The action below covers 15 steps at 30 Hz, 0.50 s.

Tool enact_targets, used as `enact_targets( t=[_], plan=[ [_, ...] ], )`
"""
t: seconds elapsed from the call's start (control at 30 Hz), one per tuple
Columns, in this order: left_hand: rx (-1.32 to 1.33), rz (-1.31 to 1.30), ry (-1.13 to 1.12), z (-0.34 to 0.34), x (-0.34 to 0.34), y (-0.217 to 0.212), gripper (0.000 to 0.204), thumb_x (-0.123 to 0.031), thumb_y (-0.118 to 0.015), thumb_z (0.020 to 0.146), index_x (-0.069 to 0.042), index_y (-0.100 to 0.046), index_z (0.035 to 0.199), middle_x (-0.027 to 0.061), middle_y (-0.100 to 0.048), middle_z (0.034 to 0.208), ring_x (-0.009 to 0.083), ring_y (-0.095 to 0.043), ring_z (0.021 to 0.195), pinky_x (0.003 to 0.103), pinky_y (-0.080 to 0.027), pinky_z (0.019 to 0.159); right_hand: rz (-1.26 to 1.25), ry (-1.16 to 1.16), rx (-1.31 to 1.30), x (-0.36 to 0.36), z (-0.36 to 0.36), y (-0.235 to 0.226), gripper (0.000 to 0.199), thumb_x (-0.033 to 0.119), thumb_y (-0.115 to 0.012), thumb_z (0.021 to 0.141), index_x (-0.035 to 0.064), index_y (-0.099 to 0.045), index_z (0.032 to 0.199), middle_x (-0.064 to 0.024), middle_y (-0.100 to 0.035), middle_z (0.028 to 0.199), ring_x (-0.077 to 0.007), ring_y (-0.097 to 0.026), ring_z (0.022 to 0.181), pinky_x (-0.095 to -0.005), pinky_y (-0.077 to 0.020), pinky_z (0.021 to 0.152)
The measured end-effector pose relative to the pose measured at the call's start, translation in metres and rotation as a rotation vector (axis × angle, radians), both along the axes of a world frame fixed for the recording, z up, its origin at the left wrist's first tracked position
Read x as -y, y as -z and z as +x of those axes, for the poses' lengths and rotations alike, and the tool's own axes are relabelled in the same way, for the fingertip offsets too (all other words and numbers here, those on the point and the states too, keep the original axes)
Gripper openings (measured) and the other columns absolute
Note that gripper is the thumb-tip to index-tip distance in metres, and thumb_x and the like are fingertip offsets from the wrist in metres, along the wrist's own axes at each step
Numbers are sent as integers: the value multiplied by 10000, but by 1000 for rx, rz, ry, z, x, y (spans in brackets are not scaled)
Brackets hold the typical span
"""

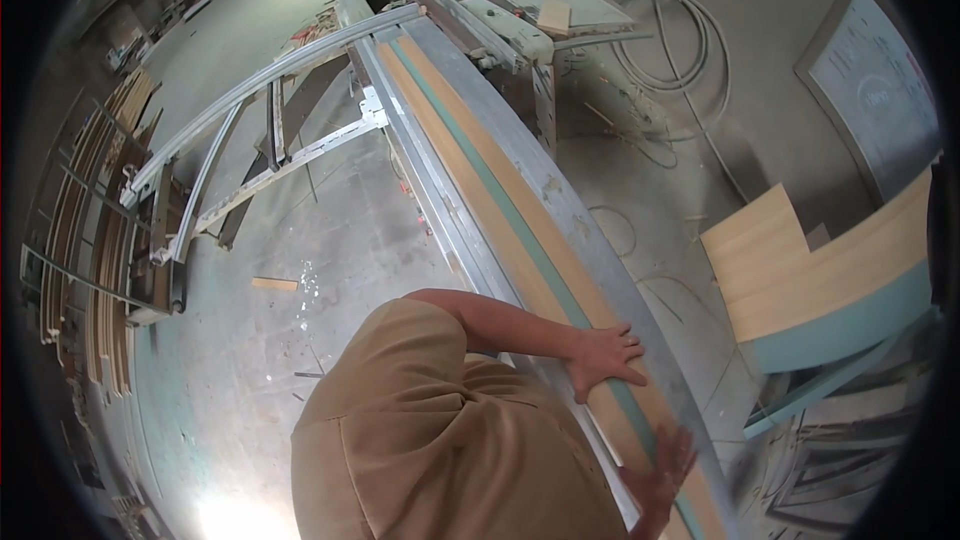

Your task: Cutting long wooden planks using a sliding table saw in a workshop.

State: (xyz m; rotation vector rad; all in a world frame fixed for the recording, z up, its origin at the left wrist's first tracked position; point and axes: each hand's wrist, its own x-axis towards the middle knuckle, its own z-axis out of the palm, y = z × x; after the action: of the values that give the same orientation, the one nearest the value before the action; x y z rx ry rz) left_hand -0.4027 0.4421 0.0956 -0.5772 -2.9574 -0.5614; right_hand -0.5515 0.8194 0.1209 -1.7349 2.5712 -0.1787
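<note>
Flat left-hand grip [603,357] atop long tan, green-edged strip [520,210]

A long, narrow wood-faced strip [520,230] with a teal edge band lies flat along the sliding saw table [560,200], running lengthwise from its far end to its near end. Its pale tan face is up; the teal band runs along the side toward the table's right edge.

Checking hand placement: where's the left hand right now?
Head view, right of centre: the left hand lies flat on the long wood strip on the saw table, ahead of the right hand lower on the same strip.
</note>
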Motion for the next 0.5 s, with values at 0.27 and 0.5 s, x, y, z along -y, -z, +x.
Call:
enact_targets(
  t=[0.27, 0.5],
  plan=[
    [43, 84, -12, -7, -100, -97, 1251, -484, -943, 484, -174, -547, 1630, 248, -529, 1403, 396, -497, 1315, 518, -329, 1107, -998, 671, 677, -165, 133, 177, 464, 486, -612, 1139, 26, -673, 1110, -70, -654, 944, -196, -559, 812, -364, -439, 694],
    [-76, 113, 26, -10, -180, -127, 1253, -509, -920, 446, -209, -570, 1611, 241, -555, 1373, 392, -538, 1248, 499, -359, 1037, -1299, 623, 731, -52, 68, 67, 549, 356, -323, 1216, 62, -487, 1650, -149, -590, 1633, -300, -515, 1547, -530, -357, 1317]
  ],
)
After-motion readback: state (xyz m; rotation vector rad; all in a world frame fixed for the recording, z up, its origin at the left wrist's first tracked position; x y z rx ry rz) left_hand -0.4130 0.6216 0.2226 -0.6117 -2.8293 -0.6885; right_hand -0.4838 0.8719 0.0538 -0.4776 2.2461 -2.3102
